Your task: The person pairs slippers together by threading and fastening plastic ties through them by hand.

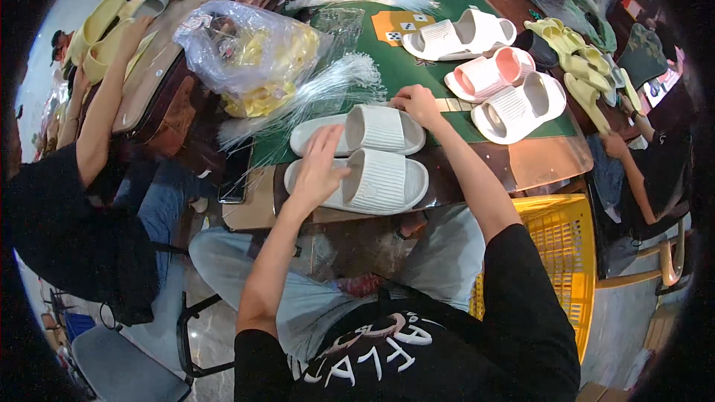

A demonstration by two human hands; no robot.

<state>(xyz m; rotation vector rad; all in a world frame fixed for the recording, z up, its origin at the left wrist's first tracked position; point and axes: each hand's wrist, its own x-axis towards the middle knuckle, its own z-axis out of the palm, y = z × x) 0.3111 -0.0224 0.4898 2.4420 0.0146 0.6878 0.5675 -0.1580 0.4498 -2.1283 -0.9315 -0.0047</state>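
Observation:
Two off-white slide slippers lie side by side on the table edge in front of me, both with ribbed straps: a far slipper (383,128) and a near slipper (383,181). My left hand (319,170) rests across their insoles at the left, fingers stretched out and thumb apart. Just beyond the far slipper's strap is my right hand (418,104), its fingers curled together; whatever they hold, if anything, is hidden. A fanned bundle of clear plastic strands (335,85) lies beyond the slippers, its near end spilling left of them.
A clear bag of yellow items (257,59) stands back left. White slippers (462,33) and a pink slipper (491,73) lie right on the green mat (402,59). A yellow crate (555,253) is by my right side. People handle slippers at both sides.

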